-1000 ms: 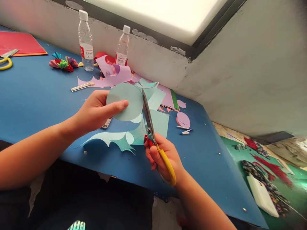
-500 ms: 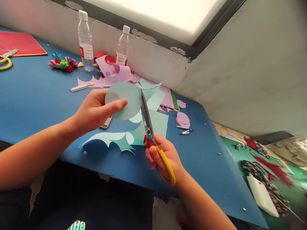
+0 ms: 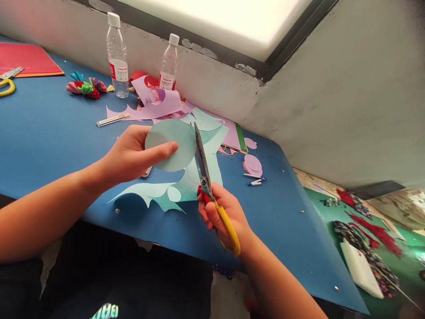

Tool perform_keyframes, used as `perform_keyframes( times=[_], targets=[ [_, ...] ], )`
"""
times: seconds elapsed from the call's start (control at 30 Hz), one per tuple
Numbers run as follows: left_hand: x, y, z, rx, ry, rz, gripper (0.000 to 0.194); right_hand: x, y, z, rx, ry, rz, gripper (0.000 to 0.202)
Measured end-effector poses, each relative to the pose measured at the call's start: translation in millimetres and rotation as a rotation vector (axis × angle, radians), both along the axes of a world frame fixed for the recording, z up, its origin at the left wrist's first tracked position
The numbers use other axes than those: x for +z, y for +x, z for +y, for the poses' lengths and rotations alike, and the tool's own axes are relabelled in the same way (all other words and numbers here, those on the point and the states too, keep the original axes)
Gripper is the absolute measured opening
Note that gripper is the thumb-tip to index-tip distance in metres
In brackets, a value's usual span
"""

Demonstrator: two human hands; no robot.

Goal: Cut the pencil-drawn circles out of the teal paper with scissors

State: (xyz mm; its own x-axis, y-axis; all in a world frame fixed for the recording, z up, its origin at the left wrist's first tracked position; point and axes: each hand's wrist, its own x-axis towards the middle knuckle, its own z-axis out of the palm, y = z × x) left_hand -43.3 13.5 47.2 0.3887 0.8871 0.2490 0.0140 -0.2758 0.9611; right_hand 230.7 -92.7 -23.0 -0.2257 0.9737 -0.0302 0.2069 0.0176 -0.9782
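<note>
My left hand [image 3: 133, 153] pinches a round light-green paper disc [image 3: 181, 133], its thumb across the front. In my right hand [image 3: 224, 212] are scissors [image 3: 203, 164] with red and yellow handles, held upright, blades at the disc's right edge. The blades look nearly closed. Below and behind the disc lie teal paper offcuts [image 3: 162, 192] with curved cut edges. Purple offcuts [image 3: 162, 104] are heaped behind them. To the right, a stack of pink and purple discs [image 3: 253, 165] lies beside pens [image 3: 255, 181]. A phone-like object is partly hidden under my left hand.
Two plastic bottles [image 3: 117, 66] [image 3: 169, 62] stand near the wall. Red paper [image 3: 26, 60] and other scissors [image 3: 7, 86] lie at the far left, near colourful fabric pieces [image 3: 86, 87]. A green table [image 3: 318, 212] at the right holds red strands and a white box.
A teal piece beside the scissors has come away from the disc and dropped onto the table behind. The disc sits slightly lower, and both hands have barely moved.
</note>
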Motion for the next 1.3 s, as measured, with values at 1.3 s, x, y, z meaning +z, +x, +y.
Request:
perform_keyframes(
  times=[1.3],
  targets=[
    [3.3, 1.4, -1.4, 0.021, -0.051, -0.037, 0.038, -1.9, 0.0, 1.0, 0.005, -0.006, 0.010, 0.079]
  ],
)
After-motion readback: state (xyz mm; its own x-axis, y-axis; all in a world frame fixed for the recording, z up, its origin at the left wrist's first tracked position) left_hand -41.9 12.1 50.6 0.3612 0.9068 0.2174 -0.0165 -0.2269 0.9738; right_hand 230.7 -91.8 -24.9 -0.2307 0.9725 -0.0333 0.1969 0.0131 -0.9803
